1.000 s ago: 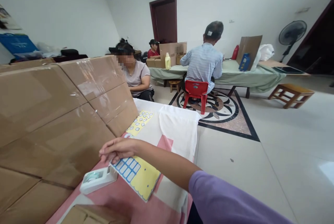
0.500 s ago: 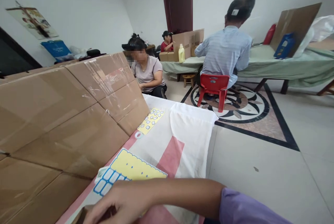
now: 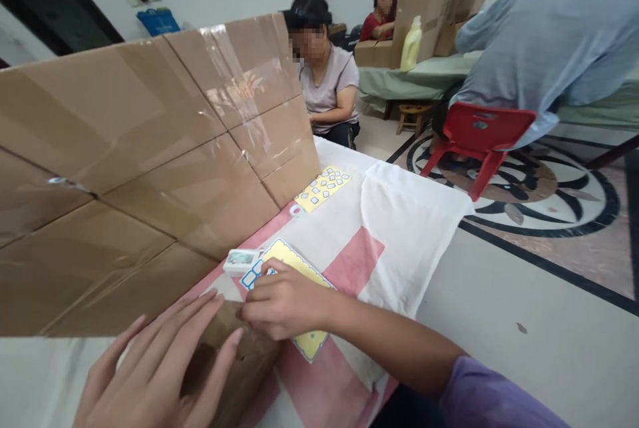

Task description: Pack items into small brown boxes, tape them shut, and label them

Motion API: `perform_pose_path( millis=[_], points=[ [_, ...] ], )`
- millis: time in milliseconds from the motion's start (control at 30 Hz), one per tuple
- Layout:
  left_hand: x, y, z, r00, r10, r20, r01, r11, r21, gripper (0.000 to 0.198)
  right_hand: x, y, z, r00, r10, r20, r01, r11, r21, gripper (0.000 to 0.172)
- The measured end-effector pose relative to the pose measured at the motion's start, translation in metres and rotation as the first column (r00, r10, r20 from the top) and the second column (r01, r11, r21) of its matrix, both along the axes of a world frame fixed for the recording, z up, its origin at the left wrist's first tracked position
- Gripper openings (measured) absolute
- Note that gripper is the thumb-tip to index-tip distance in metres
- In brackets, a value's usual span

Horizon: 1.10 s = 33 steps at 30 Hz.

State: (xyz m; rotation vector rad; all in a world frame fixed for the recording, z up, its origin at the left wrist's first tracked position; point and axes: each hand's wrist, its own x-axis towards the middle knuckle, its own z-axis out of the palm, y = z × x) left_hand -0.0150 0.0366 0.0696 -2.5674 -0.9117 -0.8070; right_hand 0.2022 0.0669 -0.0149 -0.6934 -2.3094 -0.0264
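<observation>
My left hand (image 3: 160, 368) lies flat with fingers stretched out on a small brown cardboard box (image 3: 244, 361) at the near edge of the table. My right hand (image 3: 284, 301) is closed in a pinch at the top edge of that box; what the fingertips hold is too small to make out. Under the right hand lies a yellow sticker sheet (image 3: 299, 268) with blue-framed labels. A small white device (image 3: 241, 260) with a screen sits just behind the sheet.
A tall wall of taped cardboard (image 3: 150, 148) stands along the left. The table has a white and pink cloth (image 3: 399, 215), a second yellow sheet (image 3: 323, 187) and a tape ring (image 3: 296, 211). People sit beyond; a red chair (image 3: 479, 142) stands on the floor.
The view tilted down and left. My left hand came into view on the box. My right hand moved from the sticker sheet to the box's top edge.
</observation>
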Motion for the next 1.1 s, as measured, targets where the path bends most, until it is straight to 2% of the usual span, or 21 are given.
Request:
perform_pose_path(
  millis=[100, 400, 633, 900, 967, 1067, 1100],
  points=[
    [0.007, -0.009, 0.010, 0.987, 0.095, -0.132, -0.092, 0.995, 0.030, 0.036, -0.001, -0.005, 0.003, 0.999, 0.018, -0.027, -0.017, 0.999, 0.037, 0.016],
    [0.018, -0.029, 0.017, 0.985, 0.068, -0.159, -0.055, 0.995, 0.082, 0.017, -0.008, -0.019, 0.005, 0.941, 0.083, -0.327, -0.090, 0.996, -0.008, 0.020],
    [0.026, -0.032, 0.019, 0.979, 0.160, -0.126, -0.161, 0.987, 0.002, 0.015, -0.008, -0.020, 0.007, 0.956, 0.055, -0.289, -0.060, 0.998, -0.006, 0.018],
    [0.030, -0.033, 0.014, 0.983, 0.170, -0.074, -0.167, 0.985, 0.043, 0.016, -0.005, -0.022, 0.012, 0.945, 0.056, -0.321, -0.060, 0.998, -0.002, 0.022],
    [0.033, -0.035, 0.014, 0.983, 0.178, -0.053, -0.176, 0.984, 0.041, 0.014, -0.008, -0.024, 0.012, 0.921, 0.069, -0.384, -0.094, 0.994, -0.046, 0.022],
    [0.032, -0.040, 0.017, 0.983, 0.182, -0.034, -0.180, 0.982, 0.056, 0.015, -0.012, -0.027, 0.009, 0.875, 0.037, -0.482, -0.169, 0.957, -0.235, 0.018],
    [0.028, -0.042, 0.020, 0.983, 0.185, -0.022, -0.183, 0.981, 0.060, 0.015, -0.012, -0.026, 0.009, 0.861, 0.003, -0.508, -0.181, 0.937, -0.300, 0.024]
  ],
)
